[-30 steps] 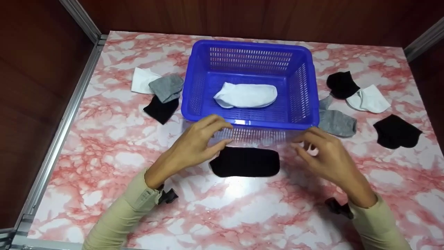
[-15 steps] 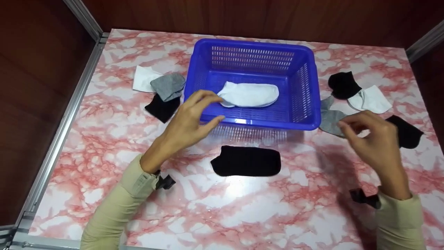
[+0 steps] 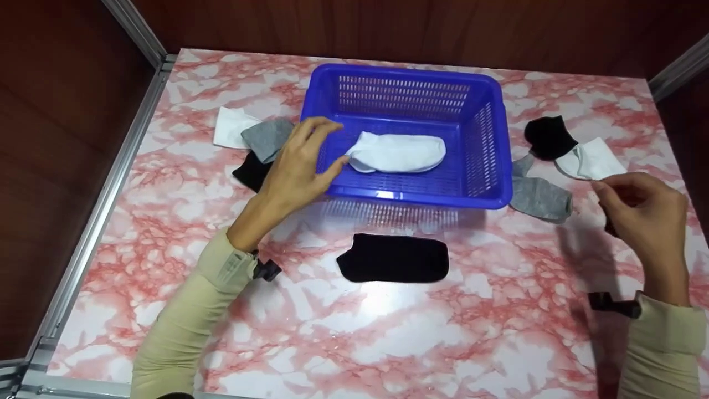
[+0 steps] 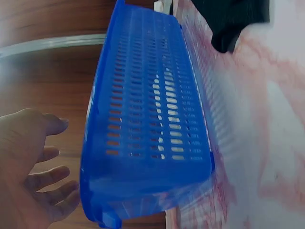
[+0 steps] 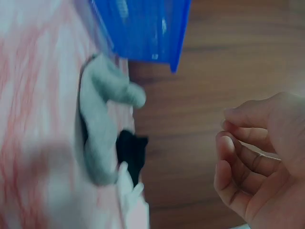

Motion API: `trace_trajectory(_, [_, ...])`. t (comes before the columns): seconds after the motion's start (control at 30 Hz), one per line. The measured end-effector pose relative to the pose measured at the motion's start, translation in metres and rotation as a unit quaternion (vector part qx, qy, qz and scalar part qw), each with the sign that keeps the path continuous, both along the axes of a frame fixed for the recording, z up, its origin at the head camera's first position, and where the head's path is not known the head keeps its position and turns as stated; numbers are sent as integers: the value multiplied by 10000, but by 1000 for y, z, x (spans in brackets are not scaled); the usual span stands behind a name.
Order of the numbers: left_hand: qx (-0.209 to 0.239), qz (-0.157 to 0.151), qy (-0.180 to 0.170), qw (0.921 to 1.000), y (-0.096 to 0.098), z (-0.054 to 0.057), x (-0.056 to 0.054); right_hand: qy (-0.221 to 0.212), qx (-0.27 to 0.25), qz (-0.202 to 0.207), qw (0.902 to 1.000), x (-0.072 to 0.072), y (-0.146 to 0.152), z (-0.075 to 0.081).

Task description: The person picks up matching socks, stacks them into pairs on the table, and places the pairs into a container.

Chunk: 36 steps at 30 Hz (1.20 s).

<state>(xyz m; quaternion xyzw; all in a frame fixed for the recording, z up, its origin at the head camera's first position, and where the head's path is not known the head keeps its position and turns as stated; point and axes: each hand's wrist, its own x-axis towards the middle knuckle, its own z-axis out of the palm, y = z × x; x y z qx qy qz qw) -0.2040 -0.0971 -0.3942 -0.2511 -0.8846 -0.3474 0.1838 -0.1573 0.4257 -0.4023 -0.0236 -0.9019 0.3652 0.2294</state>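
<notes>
- Here's the tabletop (image 3: 388, 349), marbled red and white, catching a bright patch of glare (image 3: 378, 302)!
- Behind it, a dark wood panel (image 3: 388, 30).
- Along the left, a silvery metal rail (image 3: 109, 194)!

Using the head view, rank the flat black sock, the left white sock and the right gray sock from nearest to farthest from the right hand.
From the right hand:
1. Right gray sock, beside the basket.
2. Flat black sock, in front of it.
3. Left white sock, left of it.
</notes>
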Motion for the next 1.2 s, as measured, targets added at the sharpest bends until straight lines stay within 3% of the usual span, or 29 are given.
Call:
trace_trajectory(0.13, [-65, 136, -106, 9998, -2, -1, -13, -327, -350, -456, 9978, -8, 24, -7])
trace_trajectory(0.37, [-194, 463, -399, 9979, -8, -5, -37, -920, -240, -1170, 9886, -19, 59, -16])
trace_trajectory(0.57, [-308, 719, -743, 9942, -11, -10, -53, -1778, 74, -1746, 9684, -25, 76, -25])
trace_trajectory(0.67, [-277, 791, -920, 9922, -12, -12, -58, -2158, 315, -1694, 9611, -25, 82, -29])
trace_trajectory(0.87, [-304, 926, -1283, 9869, -8, -10, -62, -2402, 1048, -1038, 9594, -23, 91, -39])
trace_trajectory(1.07, [-136, 1000, -1750, 9794, -1, -11, -66, -2637, 826, -1230, 9532, -24, 98, -40])
trace_trajectory(1.2, [-140, 1120, -1814, 9769, 2, -14, -67, -2905, 819, -1175, 9461, -23, 105, -40])
